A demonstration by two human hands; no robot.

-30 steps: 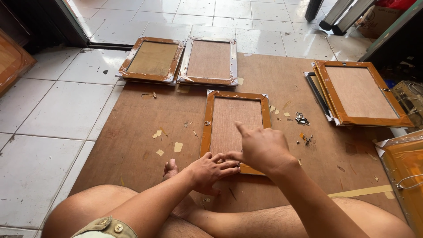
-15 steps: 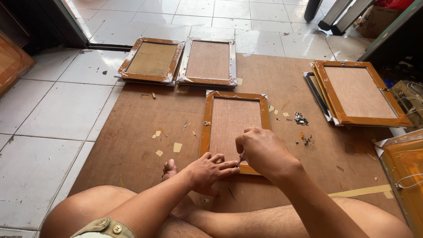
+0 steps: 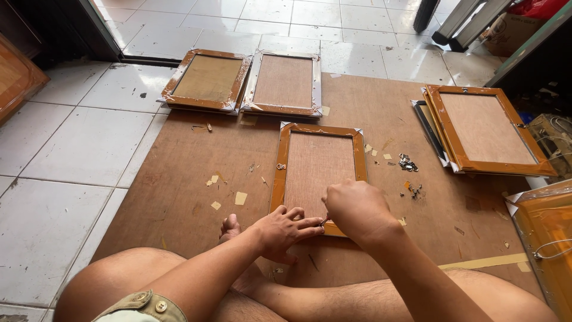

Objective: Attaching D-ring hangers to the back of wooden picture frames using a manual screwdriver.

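Brown hardboard sheet (image 3: 196, 173) covers the floor as work surface. On it, at 12 o'clock from me, the orange-rimmed rectangular wooden frame (image 3: 316, 173) lies back-up. My left hand (image 3: 283, 229), fingers spread, pins its near edge; my right hand (image 3: 357, 210), fist closed on something I cannot make out, works there.

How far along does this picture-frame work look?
Two frames lie face-down at the far edge of the brown board, backs in, corners taped. The left hand and right hand work at the near edge of the middle frame. A stack of frames waits to the right.
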